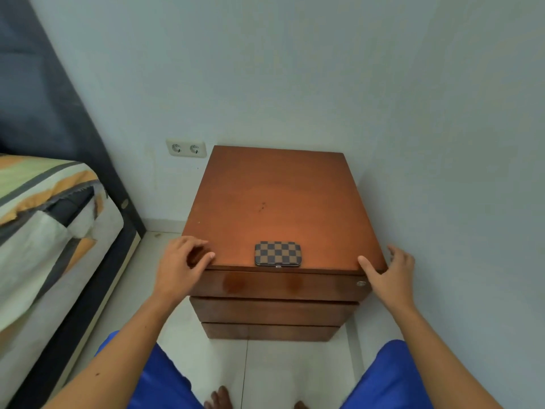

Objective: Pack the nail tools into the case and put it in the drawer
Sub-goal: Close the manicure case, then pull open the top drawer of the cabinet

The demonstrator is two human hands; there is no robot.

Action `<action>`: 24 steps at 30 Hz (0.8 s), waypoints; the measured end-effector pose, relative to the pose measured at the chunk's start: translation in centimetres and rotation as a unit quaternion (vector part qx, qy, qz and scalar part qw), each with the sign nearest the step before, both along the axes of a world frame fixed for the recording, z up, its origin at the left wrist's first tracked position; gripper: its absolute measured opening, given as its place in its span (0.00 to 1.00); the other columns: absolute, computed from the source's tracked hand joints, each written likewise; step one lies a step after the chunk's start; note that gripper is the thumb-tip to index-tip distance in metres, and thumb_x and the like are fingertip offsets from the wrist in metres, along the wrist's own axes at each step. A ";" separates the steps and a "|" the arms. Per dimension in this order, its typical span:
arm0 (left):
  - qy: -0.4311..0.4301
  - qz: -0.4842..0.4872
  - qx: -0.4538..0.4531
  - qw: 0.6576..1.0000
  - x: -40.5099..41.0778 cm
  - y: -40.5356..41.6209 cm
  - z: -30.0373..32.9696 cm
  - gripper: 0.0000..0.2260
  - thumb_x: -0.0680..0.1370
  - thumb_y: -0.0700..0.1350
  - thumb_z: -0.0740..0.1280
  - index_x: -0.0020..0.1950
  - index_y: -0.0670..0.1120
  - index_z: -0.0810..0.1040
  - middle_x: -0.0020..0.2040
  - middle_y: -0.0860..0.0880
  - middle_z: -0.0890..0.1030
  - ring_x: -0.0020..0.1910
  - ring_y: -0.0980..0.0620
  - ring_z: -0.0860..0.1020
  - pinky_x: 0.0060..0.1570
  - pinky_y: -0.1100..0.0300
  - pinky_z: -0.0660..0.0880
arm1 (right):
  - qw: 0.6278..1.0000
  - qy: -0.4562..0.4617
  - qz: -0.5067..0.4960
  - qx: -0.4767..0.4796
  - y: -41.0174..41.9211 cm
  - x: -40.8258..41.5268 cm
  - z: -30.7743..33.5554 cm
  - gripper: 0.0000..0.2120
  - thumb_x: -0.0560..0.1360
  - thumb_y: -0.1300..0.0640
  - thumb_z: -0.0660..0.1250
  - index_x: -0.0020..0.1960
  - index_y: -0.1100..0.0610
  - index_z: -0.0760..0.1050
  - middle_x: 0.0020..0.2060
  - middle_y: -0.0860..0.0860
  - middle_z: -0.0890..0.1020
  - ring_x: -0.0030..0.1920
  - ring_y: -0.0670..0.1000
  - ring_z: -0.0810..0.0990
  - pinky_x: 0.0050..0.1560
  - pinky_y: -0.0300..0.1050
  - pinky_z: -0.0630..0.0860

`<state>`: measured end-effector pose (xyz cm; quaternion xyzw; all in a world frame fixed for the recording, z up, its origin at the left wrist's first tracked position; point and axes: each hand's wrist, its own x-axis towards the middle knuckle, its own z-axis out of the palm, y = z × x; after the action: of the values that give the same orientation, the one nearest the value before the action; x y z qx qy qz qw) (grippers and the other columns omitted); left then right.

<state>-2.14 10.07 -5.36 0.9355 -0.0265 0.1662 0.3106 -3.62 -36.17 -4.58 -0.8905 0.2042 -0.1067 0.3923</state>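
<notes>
Checkered case (277,253) lies shut at the front edge of the wooden nightstand (274,190), between the person's hands and touched by neither. The left hand (180,261) rests loosely curled on the front left corner, the right hand (389,273) spreads open at the front right corner; both hold nothing. No loose tools are visible, so packing looks done. Next, I'd guess, comes opening the top drawer (277,286): pull it straight and level, or the case may slide off. A bed (44,219) crowds the left, a wall socket (186,148) sits behind; neither blocks the drawer.
</notes>
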 end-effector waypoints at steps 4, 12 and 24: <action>-0.003 0.074 -0.072 0.995 -1.8 -0.4 -0.8 0.26 0.77 0.57 0.76 0.71 0.49 0.75 0.66 0.51 0.75 0.64 0.51 0.74 0.63 0.48 0.79 | 0.982 0.076 0.001 0.170 -0.5 -1.0 -1.8 0.46 0.69 0.26 0.70 0.75 0.57 0.71 0.67 0.53 0.80 0.64 0.55 0.80 0.67 0.53 0.76; 0.077 0.138 -0.322 0.933 -4.0 -2.2 -3.7 0.30 0.79 0.65 0.69 0.77 0.54 0.70 0.68 0.52 0.79 0.67 0.48 0.78 0.69 0.45 0.75 | 0.981 0.049 -0.021 0.186 0.5 -2.1 -3.1 0.45 0.73 0.25 0.65 0.77 0.58 0.71 0.68 0.53 0.80 0.67 0.57 0.79 0.71 0.60 0.75; 0.103 0.206 -0.286 0.930 -9.0 -2.1 -3.9 0.33 0.82 0.57 0.71 0.81 0.44 0.66 0.76 0.43 0.74 0.75 0.42 0.73 0.74 0.46 0.71 | 0.986 0.072 -0.046 0.146 1.5 -6.9 -3.7 0.40 0.73 0.31 0.68 0.74 0.58 0.70 0.66 0.55 0.81 0.66 0.59 0.80 0.68 0.62 0.78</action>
<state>-11.13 8.00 -9.22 0.8041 0.2470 0.1301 0.5249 -10.49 -34.63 -8.29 -0.8188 0.2861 -0.0290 0.4968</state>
